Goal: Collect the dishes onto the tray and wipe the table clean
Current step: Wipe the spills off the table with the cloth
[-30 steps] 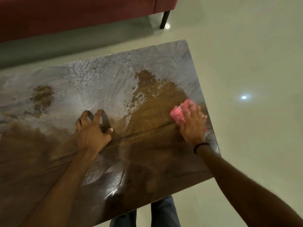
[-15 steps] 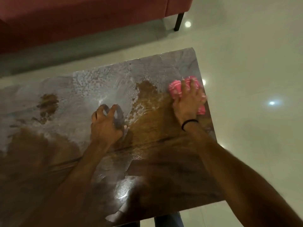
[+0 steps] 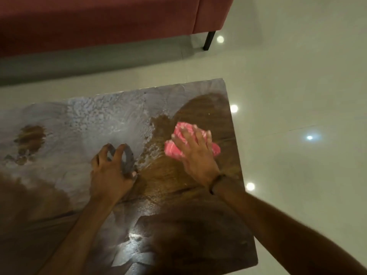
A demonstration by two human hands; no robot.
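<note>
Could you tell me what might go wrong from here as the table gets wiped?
The left hand leans on the wet film; it could slip. The right hand presses the pink cloth near the right edge of the table, so liquid may get pushed onto the floor. The film at the far left may dry into streaks if missed.

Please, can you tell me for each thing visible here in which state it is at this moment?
table, partly wiped: bare brown wood at the right, pale film over the left and far parts.
pink cloth, bunched, lying on the table under the right hand.
right hand, fingers spread, pressing on the pink cloth.
left hand, fingertips propped on the table, holding nothing.
</note>
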